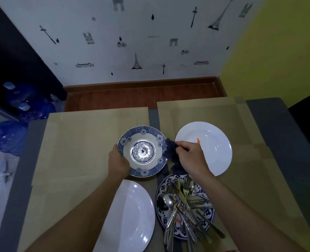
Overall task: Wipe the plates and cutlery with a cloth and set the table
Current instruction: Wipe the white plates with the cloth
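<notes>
On the paper-covered table [277, 124], beyond a patterned dish [162, 190] piled with cutlery [183, 206], the blue-patterned plate [143, 132] is clasped at its left rim by the left grip [118, 161], while the right grip [190, 157], closed round a dark blue cloth [170, 149], holds it against the plate's right rim

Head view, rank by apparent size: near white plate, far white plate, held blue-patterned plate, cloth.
1. near white plate, though nearness inflates it and the frame crops it.
2-3. far white plate and held blue-patterned plate: too alike to rank.
4. cloth.
</notes>
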Tool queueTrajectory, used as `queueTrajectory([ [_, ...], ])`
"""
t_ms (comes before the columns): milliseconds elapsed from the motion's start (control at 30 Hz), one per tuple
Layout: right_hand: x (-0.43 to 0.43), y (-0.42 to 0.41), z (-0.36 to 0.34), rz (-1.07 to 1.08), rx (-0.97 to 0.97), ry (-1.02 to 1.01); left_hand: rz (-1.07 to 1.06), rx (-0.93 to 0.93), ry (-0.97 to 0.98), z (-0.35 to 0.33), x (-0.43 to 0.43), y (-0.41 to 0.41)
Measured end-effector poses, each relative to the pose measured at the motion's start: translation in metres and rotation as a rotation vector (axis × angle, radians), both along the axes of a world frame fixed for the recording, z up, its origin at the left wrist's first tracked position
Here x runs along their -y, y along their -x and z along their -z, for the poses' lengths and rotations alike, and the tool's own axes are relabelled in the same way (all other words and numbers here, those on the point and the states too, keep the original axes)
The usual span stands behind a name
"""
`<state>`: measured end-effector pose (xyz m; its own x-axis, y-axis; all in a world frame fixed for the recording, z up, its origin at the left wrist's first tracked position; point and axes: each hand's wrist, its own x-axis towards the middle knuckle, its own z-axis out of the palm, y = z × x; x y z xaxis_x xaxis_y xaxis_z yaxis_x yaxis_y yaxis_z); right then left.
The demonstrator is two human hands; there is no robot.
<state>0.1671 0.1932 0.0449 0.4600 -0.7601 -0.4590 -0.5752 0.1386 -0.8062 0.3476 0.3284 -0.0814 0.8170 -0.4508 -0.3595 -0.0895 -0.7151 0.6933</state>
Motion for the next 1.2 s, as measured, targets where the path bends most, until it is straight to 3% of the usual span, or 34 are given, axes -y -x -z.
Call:
queueTrajectory([
  [67, 0.000, 0.003, -0.002, -0.007, 0.025, 0.010, 0.036, 0.059, -0.091, -0.004, 0.003, 0.004],
  [133, 0.002, 0.007, -0.001, 0.013, 0.012, 0.011, 0.124, 0.241, -0.190, -0.011, 0.010, 0.009],
  [200, 0.006, 0.013, 0.001, 0.035, 0.002, 0.015, 0.222, 0.344, -0.178, -0.020, 0.023, 0.017],
  [433, 0.027, 0.045, 0.013, 0.125, -0.019, -0.023, 0.509, 0.249, 0.022, -0.035, 0.097, 0.066],
  [600, 0.047, 0.073, 0.021, 0.204, -0.008, -0.024, 0.632, 0.206, -0.099, -0.025, 0.137, 0.097],
  [833, 0.064, 0.104, 0.032, 0.281, 0.026, -0.118, 0.603, 0.189, -0.312, -0.011, 0.153, 0.114],
  [1067, 0.068, 0.118, 0.032, 0.315, 0.030, -0.103, 0.380, -0.122, -0.094, -0.030, 0.167, 0.124],
  [1200, 0.065, 0.120, 0.023, 0.330, 0.033, -0.080, 0.365, -0.186, 0.006, -0.049, 0.163, 0.125],
])
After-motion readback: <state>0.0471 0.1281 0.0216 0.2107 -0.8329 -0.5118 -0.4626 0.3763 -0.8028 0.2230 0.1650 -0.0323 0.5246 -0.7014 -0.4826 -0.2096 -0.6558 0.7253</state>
